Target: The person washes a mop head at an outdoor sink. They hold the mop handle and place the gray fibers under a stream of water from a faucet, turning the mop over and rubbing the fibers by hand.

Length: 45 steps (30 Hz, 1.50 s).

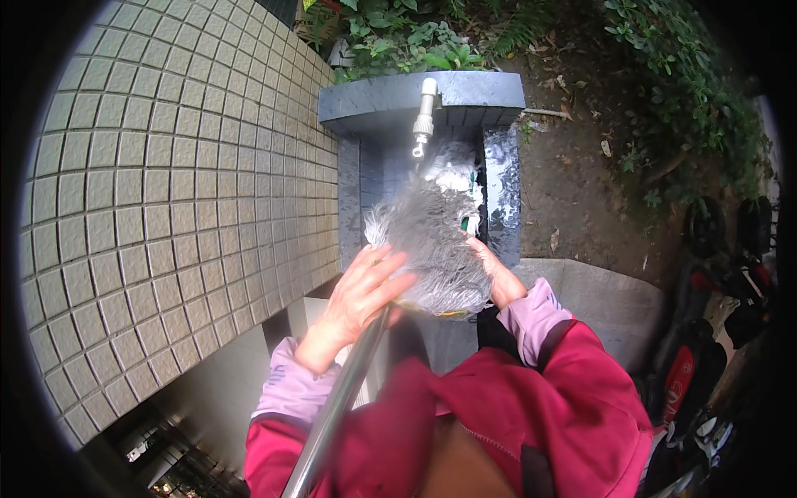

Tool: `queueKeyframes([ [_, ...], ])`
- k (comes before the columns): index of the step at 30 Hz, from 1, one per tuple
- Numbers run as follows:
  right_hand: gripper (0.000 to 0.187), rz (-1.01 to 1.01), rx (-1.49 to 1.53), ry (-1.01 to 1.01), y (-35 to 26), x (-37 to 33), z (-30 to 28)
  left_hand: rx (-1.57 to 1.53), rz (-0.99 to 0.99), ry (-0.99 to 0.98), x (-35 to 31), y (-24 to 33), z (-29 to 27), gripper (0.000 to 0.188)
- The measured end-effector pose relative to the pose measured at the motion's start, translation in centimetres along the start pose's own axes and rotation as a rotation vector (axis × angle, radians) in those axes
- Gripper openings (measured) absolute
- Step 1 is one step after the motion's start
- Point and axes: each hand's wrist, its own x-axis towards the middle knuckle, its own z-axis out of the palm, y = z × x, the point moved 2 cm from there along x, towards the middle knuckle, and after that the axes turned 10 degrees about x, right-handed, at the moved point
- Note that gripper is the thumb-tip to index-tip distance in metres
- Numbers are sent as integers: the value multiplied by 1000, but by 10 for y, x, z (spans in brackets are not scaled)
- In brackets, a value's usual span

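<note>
A wet grey mop head (440, 249) with many loose strands lies over the near part of a grey tiled sink (490, 98). Its metal pole (344, 407) slants down past my left forearm toward my body. My left hand (361, 290) is at the mop's left edge, beside the top of the pole, its fingers stretched out and slightly blurred. On the opposite side, my right hand (496, 270) grips the edge of the strands, with part of its fingers hidden. A pale tap (424, 120) points down above the mop; blur hides where its water lands.
White and green material (457, 174) lies in the sink behind the mop. A beige tiled wall (191, 174) rises close on my left. Soil (573, 191) and leafy plants (681, 83) border the sink at right. Red and black objects (685, 373) stand at lower right.
</note>
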Motion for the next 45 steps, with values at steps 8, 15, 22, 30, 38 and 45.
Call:
queueKeyframes([
  [8, 37, -190, -38, 298, 35, 92, -8, -29, -171, 251, -86, -29, 16, 47],
  [15, 16, -72, 74, 157, 100, 126, -16, 216, -226, 161, -105, 3, -41, 44],
  [22, 37, 38, 16, 61, 72, 33, 9, 59, 0, 229, -68, 37, -38, 35],
  [30, 29, -38, 43, 180, 76, 49, -25, -93, -67, 273, -81, 19, -33, 41],
  [38, 39, 5, -184, 213, 114, 35, 46, 63, -150, 185, -96, 38, -64, 36],
  [45, 34, 66, 64, 46, 107, 13, 9, -39, -77, 174, -83, 45, -62, 35],
])
